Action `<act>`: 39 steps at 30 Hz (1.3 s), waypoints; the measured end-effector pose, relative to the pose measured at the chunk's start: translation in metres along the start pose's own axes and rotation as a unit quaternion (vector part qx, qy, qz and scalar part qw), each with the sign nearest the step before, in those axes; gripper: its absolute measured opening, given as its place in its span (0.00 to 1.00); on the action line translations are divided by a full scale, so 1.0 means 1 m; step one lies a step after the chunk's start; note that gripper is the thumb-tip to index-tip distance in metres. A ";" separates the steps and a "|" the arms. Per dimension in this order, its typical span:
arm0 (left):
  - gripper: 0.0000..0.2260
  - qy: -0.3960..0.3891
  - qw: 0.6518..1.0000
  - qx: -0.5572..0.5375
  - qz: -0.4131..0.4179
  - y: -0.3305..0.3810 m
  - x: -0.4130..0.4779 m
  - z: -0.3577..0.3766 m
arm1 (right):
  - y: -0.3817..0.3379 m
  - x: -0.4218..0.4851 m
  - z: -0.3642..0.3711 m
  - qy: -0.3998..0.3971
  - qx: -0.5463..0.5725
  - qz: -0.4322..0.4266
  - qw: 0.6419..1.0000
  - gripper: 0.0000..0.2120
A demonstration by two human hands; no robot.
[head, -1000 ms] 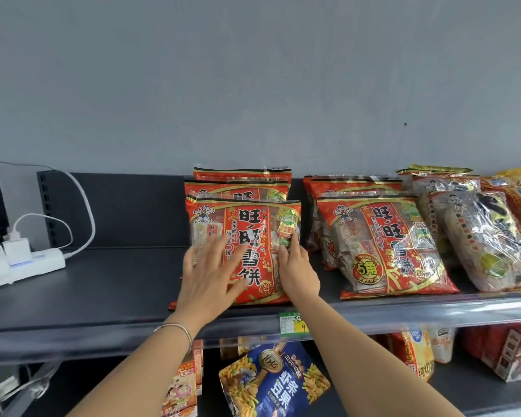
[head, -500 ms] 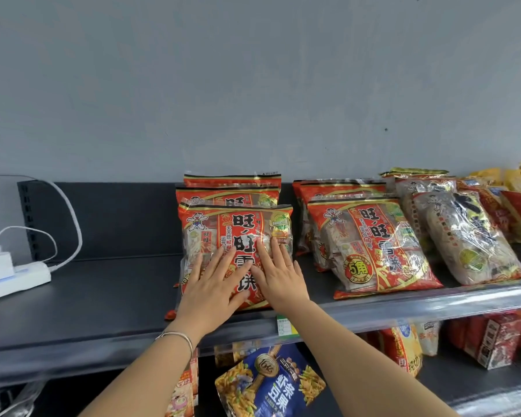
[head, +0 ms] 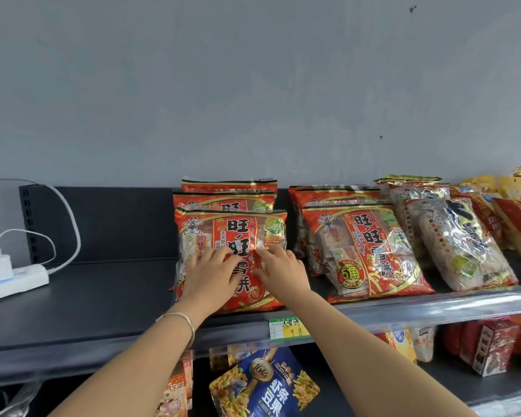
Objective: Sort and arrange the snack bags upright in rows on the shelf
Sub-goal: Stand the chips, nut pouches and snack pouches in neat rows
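A red rice-cracker bag (head: 238, 233) leans upright at the front of a row on the dark shelf (head: 103, 296), with two like bags (head: 226, 200) standing behind it. My left hand (head: 212, 273) lies flat on the front bag's lower left, fingers spread. My right hand (head: 282, 270) presses flat on its lower right. The two hands almost meet at the bag's middle. To the right stands a second row of red bags (head: 367, 251), then a row of clear-and-dark bags (head: 460, 245).
A white power strip (head: 12, 281) with a plugged charger and cables sits at the shelf's left end. More red and yellow bags (head: 515, 218) fill the far right. A price tag (head: 288, 328) hangs on the shelf rail. Below are a blue snack bag (head: 265, 386) and boxes (head: 487, 347).
Both hands have come together on the front bag's face, the right one sliding from its right edge toward the middle. The bag now stands a little more upright.
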State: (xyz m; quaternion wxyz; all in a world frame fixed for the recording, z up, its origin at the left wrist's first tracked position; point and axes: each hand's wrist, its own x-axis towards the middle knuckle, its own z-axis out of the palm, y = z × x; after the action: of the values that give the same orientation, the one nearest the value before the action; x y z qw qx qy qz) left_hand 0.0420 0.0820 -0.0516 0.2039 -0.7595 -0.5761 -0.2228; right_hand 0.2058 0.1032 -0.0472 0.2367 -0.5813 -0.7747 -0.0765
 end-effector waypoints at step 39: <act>0.24 -0.113 0.990 -0.078 0.040 0.152 0.062 0.016 | 0.131 -0.003 -0.035 -0.132 -0.026 0.220 0.966 0.43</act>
State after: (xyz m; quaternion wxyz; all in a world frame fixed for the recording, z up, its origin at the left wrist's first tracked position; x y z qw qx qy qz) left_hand 0.2049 0.1015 -0.0371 0.0859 -0.8160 -0.5454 -0.1715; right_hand 0.3386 0.1278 -0.0387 0.1281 -0.7482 -0.6501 0.0343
